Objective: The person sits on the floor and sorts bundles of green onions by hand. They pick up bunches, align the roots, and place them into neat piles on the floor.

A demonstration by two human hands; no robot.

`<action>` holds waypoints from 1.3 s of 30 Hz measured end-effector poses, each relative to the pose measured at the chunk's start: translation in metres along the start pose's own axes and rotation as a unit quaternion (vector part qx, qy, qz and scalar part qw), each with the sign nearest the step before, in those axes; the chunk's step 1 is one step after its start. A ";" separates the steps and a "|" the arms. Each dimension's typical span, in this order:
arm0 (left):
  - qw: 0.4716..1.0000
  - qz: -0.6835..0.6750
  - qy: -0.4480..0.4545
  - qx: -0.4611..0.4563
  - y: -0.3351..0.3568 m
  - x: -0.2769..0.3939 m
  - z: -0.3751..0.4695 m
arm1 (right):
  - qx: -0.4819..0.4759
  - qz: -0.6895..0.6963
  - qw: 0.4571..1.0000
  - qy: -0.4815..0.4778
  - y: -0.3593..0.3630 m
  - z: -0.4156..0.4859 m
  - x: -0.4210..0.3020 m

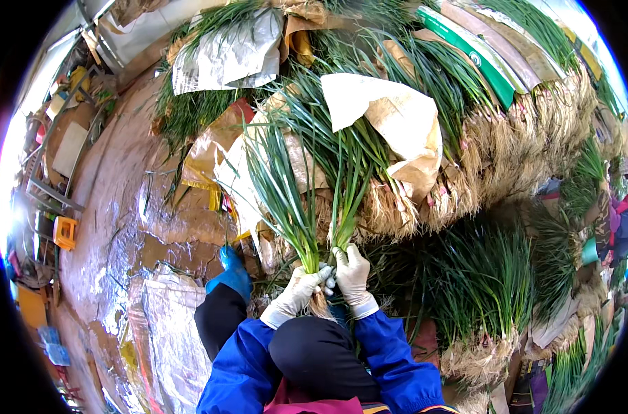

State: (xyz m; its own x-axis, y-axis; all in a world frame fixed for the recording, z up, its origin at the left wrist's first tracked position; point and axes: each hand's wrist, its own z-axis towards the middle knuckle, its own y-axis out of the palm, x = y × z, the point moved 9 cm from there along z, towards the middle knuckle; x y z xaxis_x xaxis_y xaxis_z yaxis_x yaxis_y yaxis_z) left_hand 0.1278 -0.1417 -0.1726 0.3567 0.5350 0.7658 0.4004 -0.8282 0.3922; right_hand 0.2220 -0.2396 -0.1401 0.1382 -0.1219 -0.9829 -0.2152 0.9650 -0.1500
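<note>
Both my hands wear white gloves and meet just above my knee. My left hand (299, 291) is closed around the pale stems of a bunch of green onions (288, 196), its leaves fanning up and left and its roots hanging below the fist. Close beside it, my right hand (353, 274) pinches the lower stems of a smaller bunch of green onions (347, 207). Beyond the hands lies a long heap of green onions with dry, tan roots (389, 209), partly under a pale paper sack (397, 108).
More green onions (485, 290) stand in a bundle at the right. A white woven sack (171, 321) lies on the wet floor at left, near my blue boot (231, 271). An orange stool (64, 233) is at far left. Part of a person (617, 217) shows at the right edge.
</note>
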 end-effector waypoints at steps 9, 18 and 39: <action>0.974 0.104 0.146 0.136 -0.039 0.006 0.017 | -0.251 -0.470 0.846 -0.027 0.028 -0.037 0.113; 0.856 -0.409 0.162 -0.273 0.014 0.176 -0.081 | 0.084 -0.558 0.795 -0.224 -0.092 0.072 -0.051; 0.997 0.012 -0.027 -0.066 0.024 0.030 -0.002 | -0.099 -0.127 0.978 -0.135 -0.032 0.012 -0.060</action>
State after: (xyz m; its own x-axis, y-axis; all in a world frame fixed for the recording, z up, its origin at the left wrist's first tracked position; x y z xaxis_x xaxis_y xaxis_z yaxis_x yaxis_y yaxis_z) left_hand 0.1466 -0.1462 -0.1396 0.4107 0.5201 0.7489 0.2771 -0.8537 0.4409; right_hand 0.2319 -0.2601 -0.0748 0.4553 -0.2608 -0.8513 -0.3197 0.8445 -0.4297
